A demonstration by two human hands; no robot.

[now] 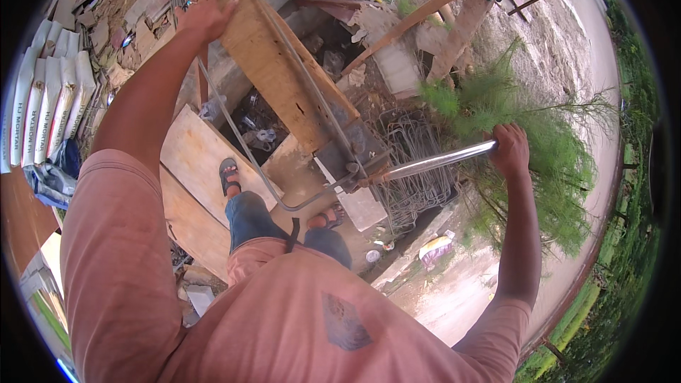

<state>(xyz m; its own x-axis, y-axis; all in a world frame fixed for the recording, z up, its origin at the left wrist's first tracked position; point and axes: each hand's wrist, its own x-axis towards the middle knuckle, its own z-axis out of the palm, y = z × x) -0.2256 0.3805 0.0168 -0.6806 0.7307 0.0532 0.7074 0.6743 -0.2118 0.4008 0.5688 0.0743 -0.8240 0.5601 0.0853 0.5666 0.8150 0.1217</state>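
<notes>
My left hand (204, 14) lies with fingers spread on the upper part of a long wooden board (266, 78), beside a thin steel rod (301, 206). That rod runs along the board, then bends near its lower end and curves back toward my feet and up the left side. With my right hand (511, 149) I grip the far end of a shiny metal pipe (440, 159), out to the right. The pipe's other end meets the rod at a dark metal plate (340, 154) on the board's end. My right fingers are closed round the pipe.
Tangled wire or rods (418, 163) lie under the pipe, with a green feathery bush (553, 163) to the right. My sandalled feet stand by pale boards (195, 152) and a gap holding litter. White bags (53, 103) are stacked at left; timber beams (418, 18) cross the upper right.
</notes>
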